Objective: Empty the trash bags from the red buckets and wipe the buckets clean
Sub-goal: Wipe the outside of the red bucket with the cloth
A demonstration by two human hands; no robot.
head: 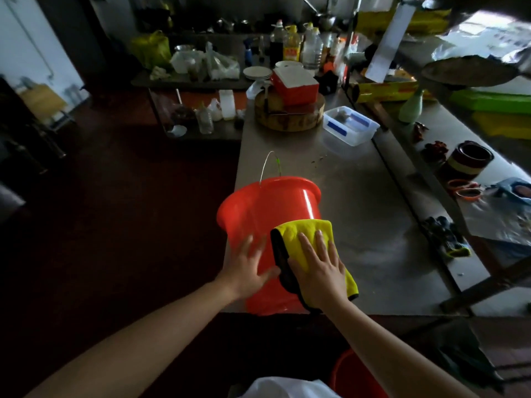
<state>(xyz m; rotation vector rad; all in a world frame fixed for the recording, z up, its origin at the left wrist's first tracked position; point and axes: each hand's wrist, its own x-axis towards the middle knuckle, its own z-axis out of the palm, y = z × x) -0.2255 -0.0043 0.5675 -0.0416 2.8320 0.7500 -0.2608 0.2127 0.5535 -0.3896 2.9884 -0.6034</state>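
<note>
A red bucket [267, 208] lies on its side at the near left corner of the steel table [373, 214], its mouth facing away and its wire handle sticking up. My left hand [247, 268] rests flat on the bucket's outer wall with fingers spread. My right hand [319, 268] presses a yellow cloth with black edging [304, 234] against the wall beside it, fingers straight. A second red bucket [356, 374] stands on the floor below the table's near edge, mostly hidden by my right arm.
Farther along the table sit a clear plastic box [350, 124], a round wooden chopping block [290, 116] and a red-and-white container [296, 84]. A lower shelf on the right holds gloves [445, 237], scissors and tape. Dark floor lies to the left.
</note>
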